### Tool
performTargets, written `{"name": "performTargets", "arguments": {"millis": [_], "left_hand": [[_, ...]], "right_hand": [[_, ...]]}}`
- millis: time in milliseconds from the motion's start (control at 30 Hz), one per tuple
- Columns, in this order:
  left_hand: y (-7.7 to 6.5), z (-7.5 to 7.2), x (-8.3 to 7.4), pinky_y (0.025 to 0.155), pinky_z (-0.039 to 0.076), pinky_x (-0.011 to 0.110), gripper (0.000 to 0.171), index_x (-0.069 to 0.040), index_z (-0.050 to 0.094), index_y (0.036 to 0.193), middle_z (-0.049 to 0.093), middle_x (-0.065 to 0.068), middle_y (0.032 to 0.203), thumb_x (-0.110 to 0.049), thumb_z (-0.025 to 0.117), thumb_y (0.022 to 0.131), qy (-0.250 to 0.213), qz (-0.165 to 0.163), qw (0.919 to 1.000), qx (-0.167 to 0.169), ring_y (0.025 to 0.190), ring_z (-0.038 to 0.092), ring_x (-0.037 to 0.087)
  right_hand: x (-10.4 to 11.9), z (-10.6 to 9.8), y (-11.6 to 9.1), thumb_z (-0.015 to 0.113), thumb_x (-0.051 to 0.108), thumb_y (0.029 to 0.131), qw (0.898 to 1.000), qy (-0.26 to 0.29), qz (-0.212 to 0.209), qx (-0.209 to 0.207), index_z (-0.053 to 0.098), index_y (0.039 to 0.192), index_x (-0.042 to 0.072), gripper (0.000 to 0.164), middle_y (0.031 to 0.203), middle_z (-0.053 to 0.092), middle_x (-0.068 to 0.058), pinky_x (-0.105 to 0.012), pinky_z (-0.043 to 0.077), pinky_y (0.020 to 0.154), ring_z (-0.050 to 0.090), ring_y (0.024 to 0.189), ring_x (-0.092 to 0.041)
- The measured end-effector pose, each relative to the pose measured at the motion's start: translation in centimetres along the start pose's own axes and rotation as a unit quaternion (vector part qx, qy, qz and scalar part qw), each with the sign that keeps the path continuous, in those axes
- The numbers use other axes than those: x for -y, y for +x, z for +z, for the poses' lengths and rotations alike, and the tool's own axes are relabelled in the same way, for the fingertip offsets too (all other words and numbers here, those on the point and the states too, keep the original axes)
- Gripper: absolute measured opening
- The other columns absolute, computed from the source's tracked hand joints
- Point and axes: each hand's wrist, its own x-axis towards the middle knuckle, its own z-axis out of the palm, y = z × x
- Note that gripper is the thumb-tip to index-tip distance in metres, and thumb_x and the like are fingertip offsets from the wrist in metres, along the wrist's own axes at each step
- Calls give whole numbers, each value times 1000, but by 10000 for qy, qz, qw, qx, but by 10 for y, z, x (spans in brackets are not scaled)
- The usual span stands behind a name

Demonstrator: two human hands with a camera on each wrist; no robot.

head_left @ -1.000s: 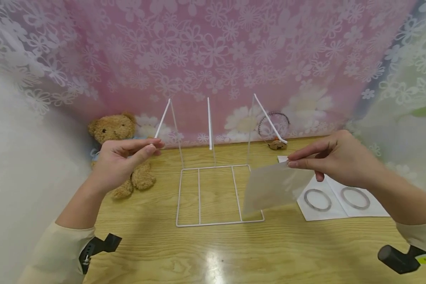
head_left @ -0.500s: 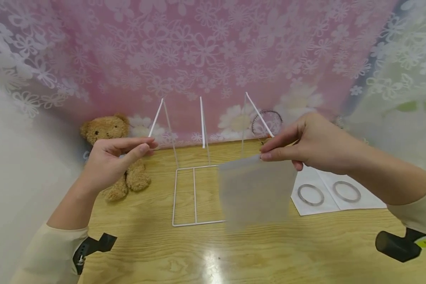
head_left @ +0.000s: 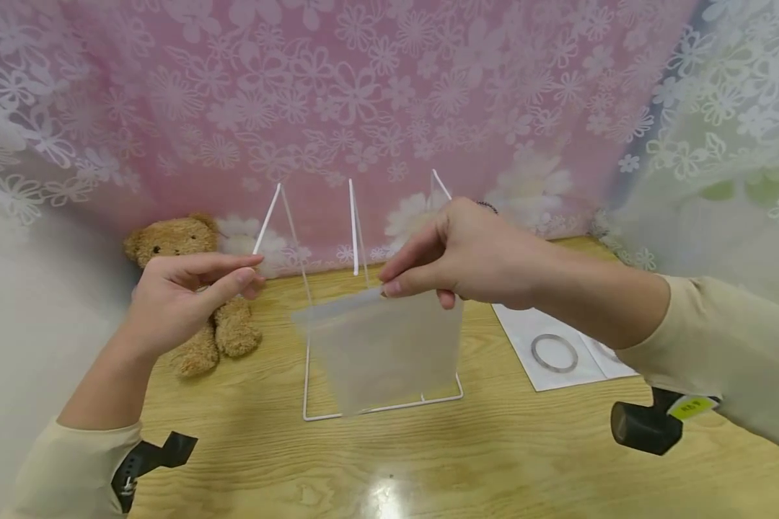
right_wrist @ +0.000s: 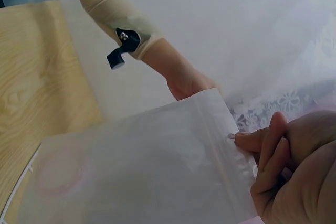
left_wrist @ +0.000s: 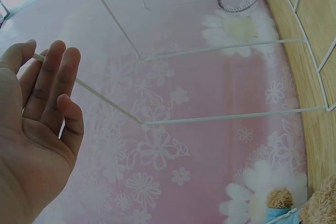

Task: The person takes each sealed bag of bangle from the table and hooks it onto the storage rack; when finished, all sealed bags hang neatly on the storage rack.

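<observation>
A white wire rack (head_left: pixel 354 231) with three slanting arms stands on the wooden table. My left hand (head_left: pixel 185 295) pinches the free end of its left arm between thumb and fingers; in the left wrist view the rod (left_wrist: pixel 107 100) runs behind the fingers to the thumb. My right hand (head_left: pixel 461 256) pinches the top edge of a frosted translucent plastic bag (head_left: pixel 389 353), which hangs in front of the rack and covers much of its base. In the right wrist view a faint pinkish ring shape shows through the bag (right_wrist: pixel 142 166); whether it is inside or behind, I cannot tell.
A brown teddy bear (head_left: pixel 175 238) sits left of the rack, behind my left hand. At right, a white folded sheet (head_left: pixel 522 346) lies on the table with a grey ring printed or lying on it (head_left: pixel 555 353). A pink floral curtain (head_left: pixel 337 108) hangs behind.
My right hand has carried the bag leftward from the rack's right side to in front of its middle. My left hand keeps its pinch on the left arm. The view has shifted slightly.
</observation>
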Motion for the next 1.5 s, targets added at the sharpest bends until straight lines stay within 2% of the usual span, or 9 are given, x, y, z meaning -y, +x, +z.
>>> {"name": "performTargets", "arguments": {"millis": [133, 367, 500, 700, 867, 1000, 1167, 1333, 1500], "left_hand": [[0, -3, 0, 73, 56, 15, 24, 4, 75, 111, 78, 1, 89, 11, 64, 91, -174, 209, 9996, 23, 78, 74, 9], [1, -7, 1, 76, 59, 21, 22, 13, 71, 110, 79, 1, 92, 15, 62, 90, -927, -2, 9955, 195, 80, 75, 12], [2, -8, 1, 69, 57, 19, 21, 14, 72, 106, 77, 6, 85, 18, 63, 87, -1097, 367, 9932, 127, 74, 72, 13], [3, -14, -7, 60, 53, 22, 20, 20, 69, 105, 75, 9, 86, 21, 62, 86, -1928, 1138, 9745, 115, 67, 67, 16], [5, -17, -19, 55, 49, 19, 18, 19, 70, 103, 75, 7, 87, 18, 65, 86, -1948, 1497, 9693, 38, 63, 62, 13], [9, -16, -26, 49, 40, 21, 16, 18, 71, 101, 75, 6, 85, 16, 67, 86, -1970, 1645, 9665, 16, 59, 53, 11], [11, -18, -30, 51, 43, 17, 16, 21, 70, 99, 77, 10, 90, 15, 70, 83, -2114, 1739, 9618, -94, 58, 54, 10], [13, -20, -34, 47, 32, 18, 16, 22, 70, 97, 76, 11, 88, 13, 72, 83, -2279, 1932, 9541, -207, 57, 44, 10], [14, -21, -38, 45, 29, 18, 17, 23, 69, 96, 76, 12, 86, 13, 72, 83, -2442, 2052, 9474, -248, 55, 41, 10]], "right_hand": [[12, 10, 11, 82, 22, 85, 9992, 344, -49, 185, 81, 95, 23, 10, 101, 77, 8, -20, 33, 46, 49, 49, -12], [25, 23, 26, 83, 18, 84, 9961, 818, -65, 319, 82, 93, 18, 10, 98, 78, 4, -18, 32, 46, 46, 46, -10], [35, 30, 33, 83, 20, 83, 9973, 681, -31, 267, 82, 93, 20, 10, 96, 78, 7, -18, 36, 48, 49, 47, -10], [45, 46, 45, 82, 13, 84, 9954, 841, -186, 432, 81, 93, 15, 10, 94, 78, 6, -20, 48, 56, 51, 46, -9], [53, 54, 55, 82, 13, 84, 9969, 672, -170, 366, 82, 92, 16, 9, 95, 77, 8, -21, 48, 57, 53, 47, -11], [58, 59, 64, 82, 13, 84, 9973, 603, -206, 363, 82, 94, 17, 11, 94, 77, 8, -21, 48, 60, 55, 49, -12], [67, 63, 74, 81, 10, 84, 9950, 844, -386, 357, 81, 95, 13, 11, 91, 78, 5, -21, 50, 63, 54, 50, -13], [74, 66, 81, 81, 8, 83, 9940, 999, -354, 261, 81, 92, 12, 10, 90, 78, 4, -22, 52, 64, 54, 52, -13], [80, 70, 87, 82, 8, 83, 9951, 905, -361, 161, 81, 92, 12, 10, 96, 75, 4, -25, 56, 71, 57, 56, -13]]}}
